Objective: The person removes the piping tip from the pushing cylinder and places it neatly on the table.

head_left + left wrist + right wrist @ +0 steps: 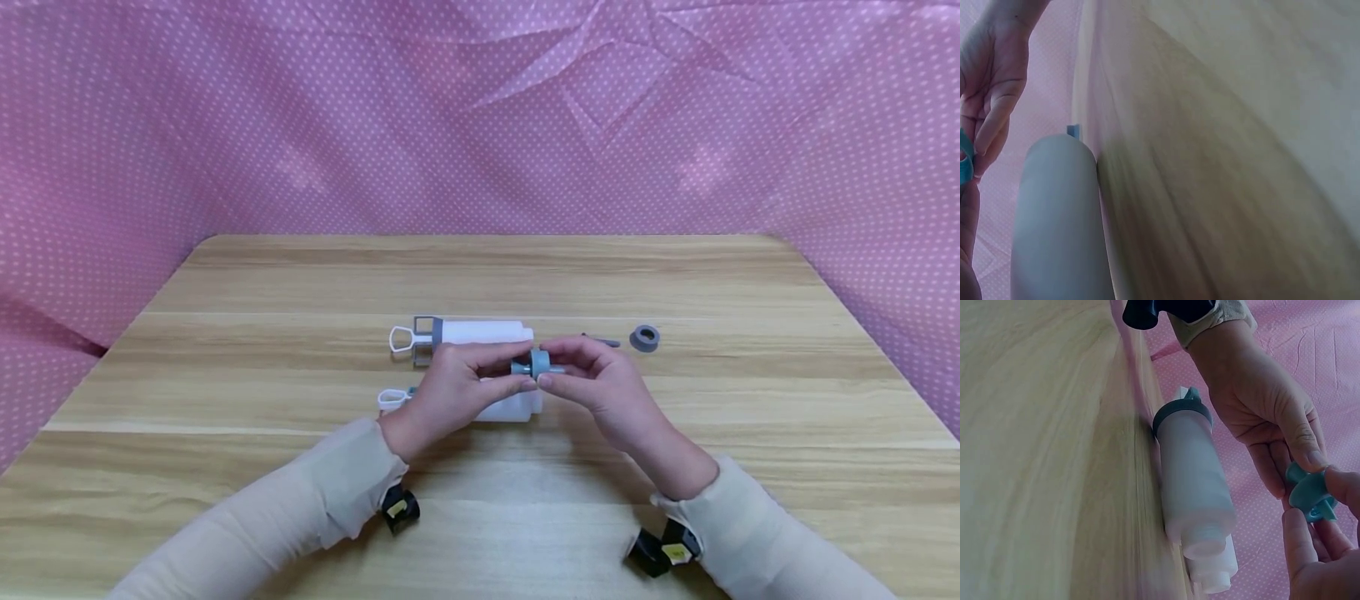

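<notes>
Both hands meet above the middle of the table around a teal plastic cap piece (539, 363) with a narrow spout on its right side. My left hand (465, 379) pinches its left end between thumb and fingers, and my right hand (607, 392) pinches it from the right. In the right wrist view the teal piece (1310, 492) shows a flared rim and a spout, partly covered by fingertips. Below the hands lies a white syringe-like cylinder (513, 408) with a teal collar, partly hidden by my left hand. Behind it lies another white cylinder (483, 332) with a grey collar.
Both cylinders lie on their sides, loop handles (402, 339) pointing left and short necks right. A grey ring-shaped cap (644, 337) sits beyond the right hand, beside a thin grey piece (609, 342) partly hidden by that hand. Pink dotted cloth (480, 125) surrounds the wooden table (480, 275).
</notes>
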### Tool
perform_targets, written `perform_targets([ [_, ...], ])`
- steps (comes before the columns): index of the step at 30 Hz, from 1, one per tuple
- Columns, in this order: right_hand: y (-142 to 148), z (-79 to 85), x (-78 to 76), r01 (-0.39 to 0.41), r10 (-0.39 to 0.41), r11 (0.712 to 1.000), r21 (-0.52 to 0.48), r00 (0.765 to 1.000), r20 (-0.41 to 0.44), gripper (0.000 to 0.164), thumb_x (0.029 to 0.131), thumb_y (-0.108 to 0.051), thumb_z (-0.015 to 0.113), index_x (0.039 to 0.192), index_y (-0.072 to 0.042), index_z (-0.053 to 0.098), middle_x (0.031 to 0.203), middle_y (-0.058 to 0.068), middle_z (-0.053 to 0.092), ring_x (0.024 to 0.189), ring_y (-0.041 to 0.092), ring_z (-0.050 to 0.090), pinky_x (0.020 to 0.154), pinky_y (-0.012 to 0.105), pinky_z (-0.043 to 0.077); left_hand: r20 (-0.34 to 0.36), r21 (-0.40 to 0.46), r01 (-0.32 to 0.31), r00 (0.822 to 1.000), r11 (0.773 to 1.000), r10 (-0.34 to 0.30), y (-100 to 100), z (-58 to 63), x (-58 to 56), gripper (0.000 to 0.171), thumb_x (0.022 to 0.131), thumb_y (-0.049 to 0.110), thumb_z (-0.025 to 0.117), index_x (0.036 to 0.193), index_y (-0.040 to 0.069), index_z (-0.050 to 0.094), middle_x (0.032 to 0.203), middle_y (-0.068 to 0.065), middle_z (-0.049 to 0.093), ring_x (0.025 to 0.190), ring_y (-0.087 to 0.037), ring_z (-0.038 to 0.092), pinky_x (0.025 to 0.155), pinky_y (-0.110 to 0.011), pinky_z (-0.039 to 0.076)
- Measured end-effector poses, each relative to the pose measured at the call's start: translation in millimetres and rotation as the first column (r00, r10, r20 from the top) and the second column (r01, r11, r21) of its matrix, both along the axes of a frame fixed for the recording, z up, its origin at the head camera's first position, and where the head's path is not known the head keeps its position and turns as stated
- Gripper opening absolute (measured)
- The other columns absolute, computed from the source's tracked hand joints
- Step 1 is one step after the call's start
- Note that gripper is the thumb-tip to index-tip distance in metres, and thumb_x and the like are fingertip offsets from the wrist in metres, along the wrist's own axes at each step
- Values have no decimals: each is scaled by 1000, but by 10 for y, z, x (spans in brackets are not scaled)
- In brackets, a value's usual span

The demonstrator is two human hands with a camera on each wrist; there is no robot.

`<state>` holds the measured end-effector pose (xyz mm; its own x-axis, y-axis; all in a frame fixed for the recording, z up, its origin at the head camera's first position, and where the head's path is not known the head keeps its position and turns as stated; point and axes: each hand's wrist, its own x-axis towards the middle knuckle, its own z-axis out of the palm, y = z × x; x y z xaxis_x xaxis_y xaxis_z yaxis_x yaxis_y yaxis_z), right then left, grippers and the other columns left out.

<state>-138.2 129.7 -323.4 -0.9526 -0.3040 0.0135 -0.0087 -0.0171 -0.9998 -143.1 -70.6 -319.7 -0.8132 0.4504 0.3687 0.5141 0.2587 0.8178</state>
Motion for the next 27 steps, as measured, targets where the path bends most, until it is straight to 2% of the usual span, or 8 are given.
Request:
perform_targets([
  [10, 36, 31, 7, 37, -37, 999, 0, 999, 4, 34, 82, -5, 67, 114, -1, 58, 106, 2, 61, 97, 14, 62, 84, 27, 50, -62, 3, -49, 997, 999, 50, 87, 9, -2, 38, 81, 17, 70, 118, 9, 63, 113, -6, 66, 96, -7, 64, 77, -18, 51],
  [17, 156, 16, 4, 72, -72, 997, 1, 997, -26, 30, 83, -4, 67, 113, -1, 59, 101, -3, 64, 93, 11, 63, 83, 25, 51, -70, 60, -66, 995, 996, 70, 114, 7, -13, 34, 80, 14, 71, 113, 8, 66, 107, -7, 69, 91, -9, 66, 75, -19, 52],
  [27, 409, 32, 5, 119, -117, 993, 23, 991, -71, 23, 81, -5, 69, 102, -13, 65, 98, -4, 65, 89, 10, 63, 79, 23, 52, -73, 31, -79, 994, 996, 81, 192, -11, -33, 22, 81, 14, 70, 103, 9, 70, 101, -2, 70, 81, -3, 65, 70, -19, 53],
])
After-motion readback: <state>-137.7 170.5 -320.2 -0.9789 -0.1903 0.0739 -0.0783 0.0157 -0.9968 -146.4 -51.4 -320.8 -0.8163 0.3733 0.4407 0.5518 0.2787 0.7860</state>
